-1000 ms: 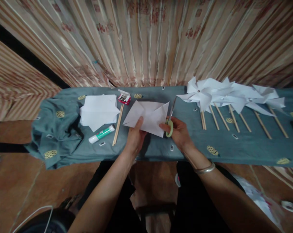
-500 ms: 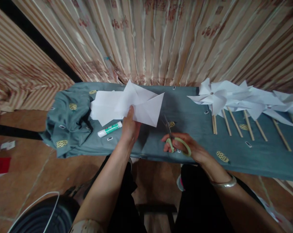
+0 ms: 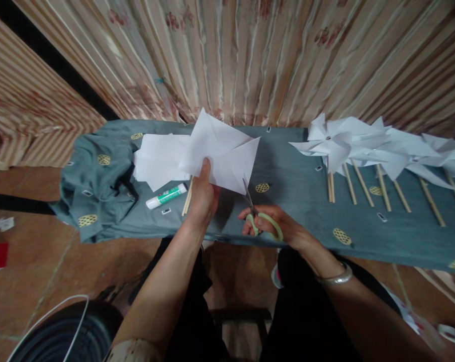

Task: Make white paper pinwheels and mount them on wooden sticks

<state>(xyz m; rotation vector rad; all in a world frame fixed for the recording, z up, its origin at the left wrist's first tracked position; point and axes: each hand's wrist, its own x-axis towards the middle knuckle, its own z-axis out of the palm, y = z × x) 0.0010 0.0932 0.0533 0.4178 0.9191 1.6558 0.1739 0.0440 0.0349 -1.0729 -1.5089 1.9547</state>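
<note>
Between thumb and fingers, my left hand [image 3: 204, 193] holds a white sheet of paper [image 3: 225, 151] up above the table. The sheet has a slit running in from its right corner. My right hand [image 3: 267, 223] grips scissors [image 3: 254, 213] with pale green handles, its fingers through the loops. Their blades are slightly apart and point up at the sheet's lower right corner; whether they touch it I cannot tell. Left of my left hand lie a stack of white paper [image 3: 159, 158], a green and white glue stick [image 3: 167, 196] and some thin wooden sticks [image 3: 187, 198].
Several white paper pinwheels [image 3: 336, 146] on wooden sticks lie in a row at the right. A grey-green cloth [image 3: 295, 201] with pineapple prints covers the narrow table, bunched up at its left end. Behind it hangs a striped curtain [image 3: 227, 65]. A black bucket [image 3: 69, 332] stands at lower left.
The scissors in my right hand have moved left, close to the paper. My left hand's sheet is raised slightly, and the wooden sticks beside the glue stick now show. The whole view has shifted a little.
</note>
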